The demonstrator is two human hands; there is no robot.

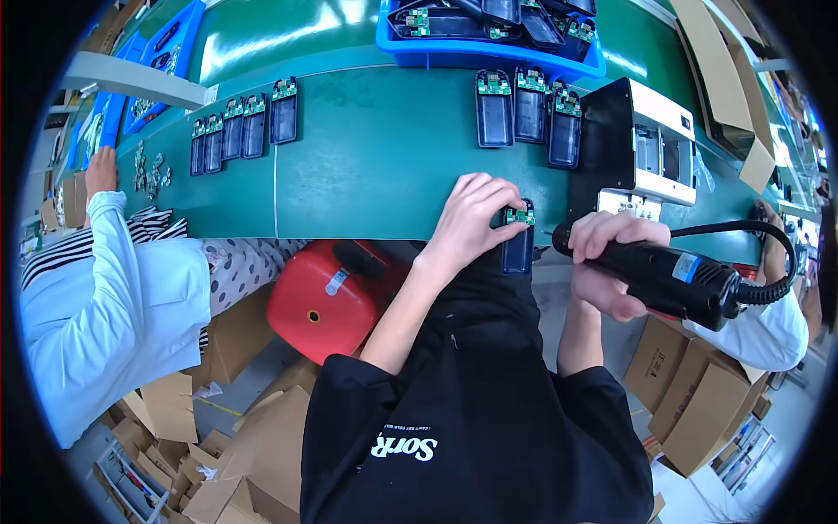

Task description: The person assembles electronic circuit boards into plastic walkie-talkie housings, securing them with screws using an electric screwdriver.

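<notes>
My left hand [477, 216] holds a dark blue plastic housing [517, 253] at the table's near edge, thumb and fingers closed about its upper end. A small green circuit board [522, 215] sits in that end. In my right hand [611, 253] is a black corded electric screwdriver [668, 269], lying nearly level, its tip pointing left toward the board but apart from it. Beyond my hands, three similar housings with boards [530, 113] lie on the table. To their right stands a black and white machine [659, 144], probably a screw feeder.
A blue bin [410, 54] full of housings stands at the back. More housings [231, 131] lie in a row at left, near loose small parts [153, 175]. Co-workers sit at left [131, 288] and right [768, 323]. A red stool [319, 297] and cardboard boxes [698, 393] are below the table.
</notes>
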